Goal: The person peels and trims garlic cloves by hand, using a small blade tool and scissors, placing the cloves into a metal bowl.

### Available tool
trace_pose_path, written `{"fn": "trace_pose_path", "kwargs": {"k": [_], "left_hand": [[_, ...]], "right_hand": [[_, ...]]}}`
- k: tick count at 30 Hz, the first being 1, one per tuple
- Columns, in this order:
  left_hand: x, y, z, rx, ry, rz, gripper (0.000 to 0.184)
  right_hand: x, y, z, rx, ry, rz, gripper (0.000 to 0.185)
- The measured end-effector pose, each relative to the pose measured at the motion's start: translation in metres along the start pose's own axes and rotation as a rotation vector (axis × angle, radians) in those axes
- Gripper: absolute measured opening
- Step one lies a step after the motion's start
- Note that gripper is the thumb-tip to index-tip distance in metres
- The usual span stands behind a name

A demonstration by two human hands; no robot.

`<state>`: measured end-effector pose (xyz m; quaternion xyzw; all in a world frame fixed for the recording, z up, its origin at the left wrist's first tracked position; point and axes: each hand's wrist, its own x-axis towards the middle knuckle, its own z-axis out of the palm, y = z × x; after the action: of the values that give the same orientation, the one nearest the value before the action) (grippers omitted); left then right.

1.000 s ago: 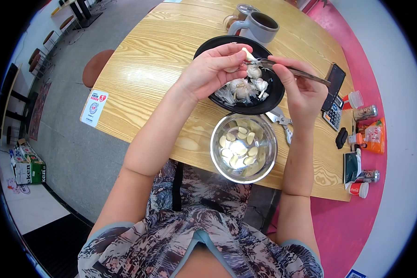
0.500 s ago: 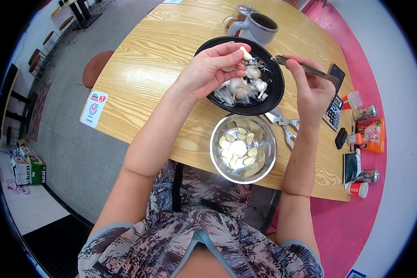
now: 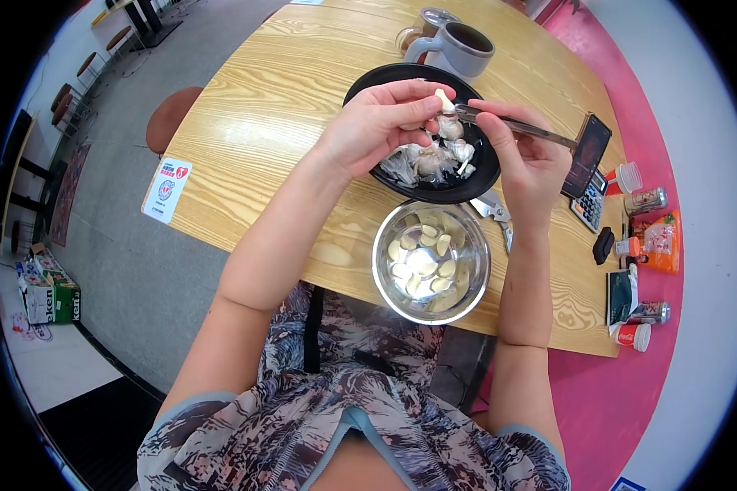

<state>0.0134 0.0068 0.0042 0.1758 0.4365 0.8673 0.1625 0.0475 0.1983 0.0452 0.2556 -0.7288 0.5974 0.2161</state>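
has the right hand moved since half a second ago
Yes, the right hand has moved left, uncovering more of the phone, which stays put.

Looked like a small eatery: pale wood-grain counter (image 3: 246,147) with a white rectangular card (image 3: 167,190) printed red and blue, brown-seated stools (image 3: 86,66) in a row, grey concrete-look floor (image 3: 139,245), green cardboard carton (image 3: 53,299).

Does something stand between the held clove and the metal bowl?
The black dish with garlic lies between, seemingly lower than the clove. The tool in the right hand is beside it; nothing else visible blocks the bowl.
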Motion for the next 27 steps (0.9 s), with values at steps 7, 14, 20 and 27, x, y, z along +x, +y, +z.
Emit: {"fn": "trace_pose_path", "kwargs": {"k": [7,14,20,27], "left_hand": [[0.0,-0.005,0.005,0.217,0.063,0.133,0.02],[-0.002,-0.007,0.012,0.257,0.105,0.186,0.019],[-0.002,-0.007,0.013,0.353,0.129,0.245,0.018],[-0.004,-0.004,0.012,0.375,0.143,0.235,0.018]], "right_hand": [[0.0,0.002,0.004,-0.01,0.086,-0.002,0.009],[0.0,0.007,0.006,-0.013,0.145,0.002,0.009],[-0.001,0.006,0.011,-0.087,0.181,-0.029,0.008],[0.002,0.007,0.0,-0.192,0.306,-0.047,0.008]]}}
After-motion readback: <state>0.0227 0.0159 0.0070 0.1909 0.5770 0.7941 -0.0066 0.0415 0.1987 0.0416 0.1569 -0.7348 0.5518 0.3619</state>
